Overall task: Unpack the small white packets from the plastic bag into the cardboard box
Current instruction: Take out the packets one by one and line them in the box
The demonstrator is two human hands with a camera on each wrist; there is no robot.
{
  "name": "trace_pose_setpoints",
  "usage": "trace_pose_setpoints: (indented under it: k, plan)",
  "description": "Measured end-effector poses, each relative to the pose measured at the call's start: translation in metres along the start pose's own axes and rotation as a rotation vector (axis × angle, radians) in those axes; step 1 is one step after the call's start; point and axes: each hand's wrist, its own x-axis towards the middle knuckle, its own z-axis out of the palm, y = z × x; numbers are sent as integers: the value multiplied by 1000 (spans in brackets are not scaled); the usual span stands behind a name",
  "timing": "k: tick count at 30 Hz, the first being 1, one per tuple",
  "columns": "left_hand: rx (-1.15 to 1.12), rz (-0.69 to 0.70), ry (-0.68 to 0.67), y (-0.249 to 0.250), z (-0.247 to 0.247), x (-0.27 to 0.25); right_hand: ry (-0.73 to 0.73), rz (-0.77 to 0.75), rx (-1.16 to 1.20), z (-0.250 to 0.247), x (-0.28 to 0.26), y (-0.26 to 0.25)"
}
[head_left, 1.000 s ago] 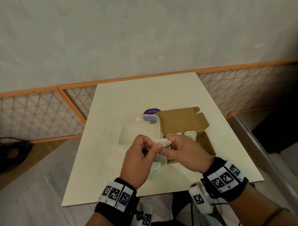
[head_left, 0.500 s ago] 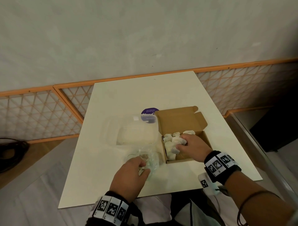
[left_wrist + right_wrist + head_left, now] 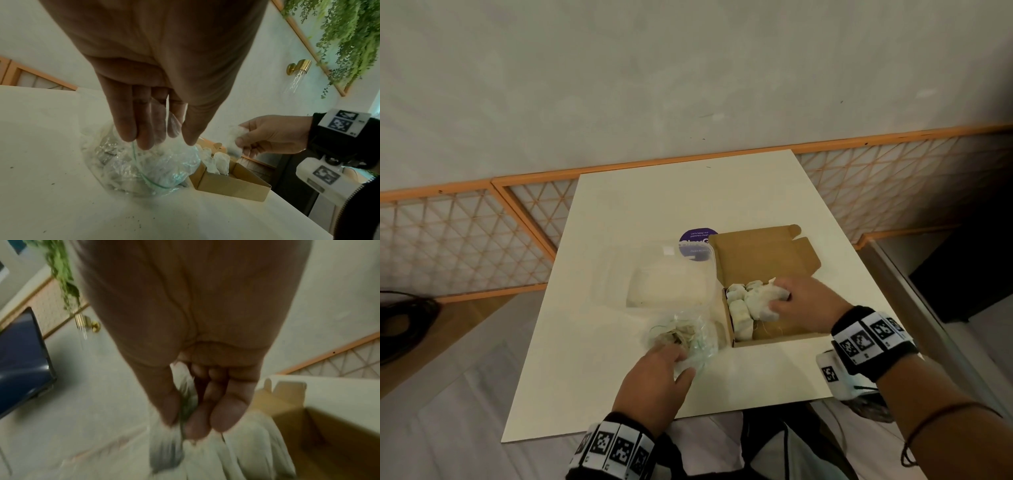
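Observation:
A crumpled clear plastic bag (image 3: 683,337) (image 3: 144,168) lies on the cream table (image 3: 599,359), left of an open cardboard box (image 3: 774,339) (image 3: 230,186) (image 3: 329,434). My left hand (image 3: 681,363) (image 3: 162,139) reaches down and pinches the bag's top film between thumb and fingers. Several white packets (image 3: 739,313) (image 3: 221,162) stand in the box's left half. My right hand (image 3: 779,298) (image 3: 240,142) (image 3: 185,423) hovers over the box. It pinches one white packet (image 3: 763,294) (image 3: 233,138) (image 3: 186,386) just above the others. The right wrist view is blurred.
A clear lidded plastic container (image 3: 667,284) sits behind the bag, touching the box's raised lid (image 3: 760,257). A purple round sticker (image 3: 695,240) lies behind it. An orange lattice railing (image 3: 465,240) runs along the wall. The table's near edge is close to my wrists.
My hands, together on a packet a second ago, have parted. The right carried the packet into the box; the left dropped to the bag and took hold of it.

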Motion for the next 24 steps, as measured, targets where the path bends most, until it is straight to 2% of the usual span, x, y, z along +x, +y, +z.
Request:
trace_pose_setpoints:
  k: [4,6,13,16,18,20,24]
  plan:
    - [-10,14,-7,-3,1,-1,-204,11,-100,36,25,11]
    - [-11,21,-9,-4,1,-2,-226,40,-58,50,34,16]
    - [-35,39,-6,-9,0,-3,-50,199,107,61,44,14]
    - [-42,54,1,-10,1,-2,56,179,81,55,38,-1]
    - [-42,59,1,-12,2,0,117,106,-9,49,28,-22]
    - [-40,61,7,-13,4,0,136,-23,9,44,17,-51]
    - [-28,82,36,-9,6,0,-89,-378,60,60,-3,-105]
